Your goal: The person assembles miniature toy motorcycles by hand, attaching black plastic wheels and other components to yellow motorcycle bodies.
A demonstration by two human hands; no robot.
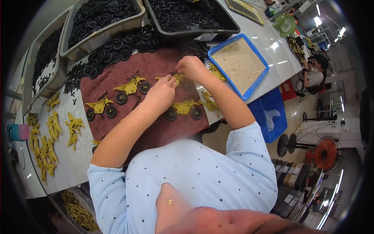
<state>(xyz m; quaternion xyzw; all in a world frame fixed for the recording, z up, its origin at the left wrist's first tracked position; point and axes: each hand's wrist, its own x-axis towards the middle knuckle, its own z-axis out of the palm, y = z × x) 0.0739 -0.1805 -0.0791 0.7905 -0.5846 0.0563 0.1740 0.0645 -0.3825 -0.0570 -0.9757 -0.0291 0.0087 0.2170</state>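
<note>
My left hand [163, 93] reaches over the dark red cloth [156, 62], its fingers closed at a yellow toy motorcycle body [179, 79]. My right hand [191, 68] pinches at the top of the same body, where a small black part [173, 73] shows between the two hands. The fingertips hide most of this spot. Around them on the cloth lie toy motorcycles with black wheels: one [130, 86] left of my left hand, another [99, 105] farther left, and one [183, 107] just nearer than my hands.
Grey bins hold black wheels [103, 19] and small black parts [187, 15] at the back. Loose wheels [113, 52] pile up behind the cloth. Yellow bodies [46, 148] lie at left. A blue-rimmed tray [244, 95] sits at right. Another person [316, 72] is at far right.
</note>
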